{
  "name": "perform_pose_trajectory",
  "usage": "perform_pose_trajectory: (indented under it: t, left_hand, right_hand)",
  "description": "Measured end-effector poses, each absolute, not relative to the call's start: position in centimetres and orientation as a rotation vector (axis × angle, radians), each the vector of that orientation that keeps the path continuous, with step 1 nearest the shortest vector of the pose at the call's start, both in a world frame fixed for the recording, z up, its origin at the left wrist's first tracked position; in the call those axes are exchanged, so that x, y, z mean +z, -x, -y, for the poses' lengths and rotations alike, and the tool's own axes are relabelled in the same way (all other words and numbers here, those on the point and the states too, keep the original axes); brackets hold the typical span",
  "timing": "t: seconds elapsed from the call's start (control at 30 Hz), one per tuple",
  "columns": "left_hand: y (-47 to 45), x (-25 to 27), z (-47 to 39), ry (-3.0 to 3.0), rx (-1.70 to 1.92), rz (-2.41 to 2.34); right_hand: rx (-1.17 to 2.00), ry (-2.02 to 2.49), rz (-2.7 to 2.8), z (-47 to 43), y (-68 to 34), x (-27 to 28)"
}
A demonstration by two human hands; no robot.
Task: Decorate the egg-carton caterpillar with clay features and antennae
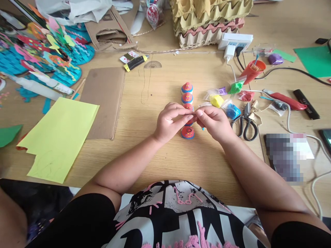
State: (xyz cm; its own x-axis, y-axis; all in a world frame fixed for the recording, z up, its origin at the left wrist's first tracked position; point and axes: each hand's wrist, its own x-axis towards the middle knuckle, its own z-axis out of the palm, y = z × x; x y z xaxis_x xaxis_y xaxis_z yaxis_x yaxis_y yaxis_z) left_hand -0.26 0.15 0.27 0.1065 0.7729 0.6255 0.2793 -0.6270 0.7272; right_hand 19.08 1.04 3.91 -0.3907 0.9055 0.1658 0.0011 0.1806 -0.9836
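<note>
My left hand [170, 121] and my right hand [214, 120] meet fingertip to fingertip over the middle of the table. Both are closed in a pinch; a tiny dark bit seems to sit between the fingertips, too small to name. A small blue tip [203, 128] shows just under my right hand. Below and around the fingers runs a row of several small red domes with blue rims and yellow smiley faces. The farthest dome [187, 87] and the nearest dome [187, 132] show fully, the nearest with a dark curved mark on top. My fingers partly hide the middle ones.
Bags of coloured clay, a yellow one [216, 100] and a blue one [233, 111], lie right of the row beside black-handled scissors [245, 124]. Behind stand a red cup [252, 73], a power strip [236, 41] and egg trays [207, 26]. Cardboard [103, 103] and yellow paper [60, 134] lie left.
</note>
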Motion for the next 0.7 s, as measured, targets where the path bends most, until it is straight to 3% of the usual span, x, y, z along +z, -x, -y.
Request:
perform_pose_trajectory:
  t: [0.37, 0.7]
  left_hand:
    - [0.1, 0.5, 0.0, -1.936, 1.666, -1.016]
    - [0.3, 0.0, -0.2, -1.818, 1.515, -1.042]
  right_hand:
    - [1.468, 0.847, 1.440, -0.9, -18.8, 3.5]
    - [1.545, 0.891, 1.215, -1.5, -18.8, 2.8]
